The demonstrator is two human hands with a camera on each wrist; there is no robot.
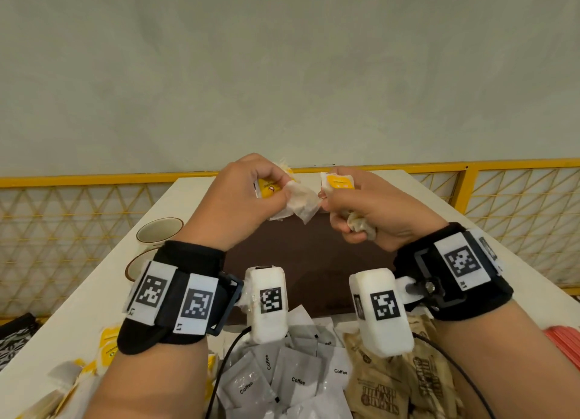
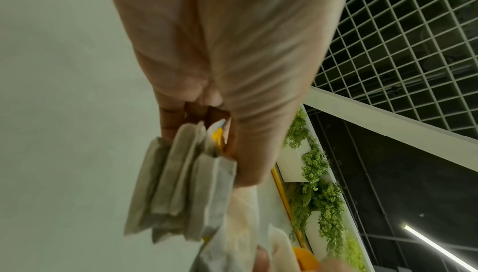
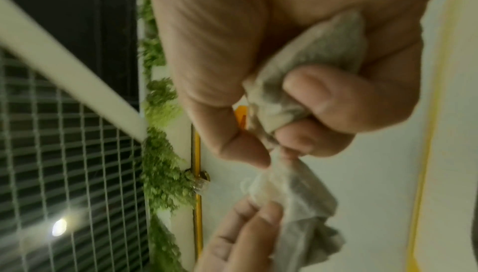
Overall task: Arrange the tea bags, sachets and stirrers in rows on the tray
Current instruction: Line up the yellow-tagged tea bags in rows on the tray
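Both hands are raised above the dark brown tray (image 1: pixel 314 261). My left hand (image 1: pixel 248 196) grips a bunch of tea bags (image 1: pixel 296 200) with yellow tags; in the left wrist view the tea bags (image 2: pixel 186 190) hang as a stack from the fingers. My right hand (image 1: pixel 354 208) holds more tea bags (image 1: pixel 337 181), one crumpled in the curled fingers (image 3: pixel 331 100), and the tea bag (image 3: pixel 305 65) shows there. The two bunches touch between the hands. Grey coffee sachets (image 1: pixel 282 378) and brown sachets (image 1: pixel 395 384) lie in piles near me. Red stirrers (image 1: pixel 565 343) sit at the right edge.
Two cups (image 1: pixel 158 230) stand on the white table (image 1: pixel 94 293) left of the tray. More yellow-tagged tea bags (image 1: pixel 106 346) lie at the near left. A yellow railing (image 1: pixel 502 164) with mesh runs behind the table.
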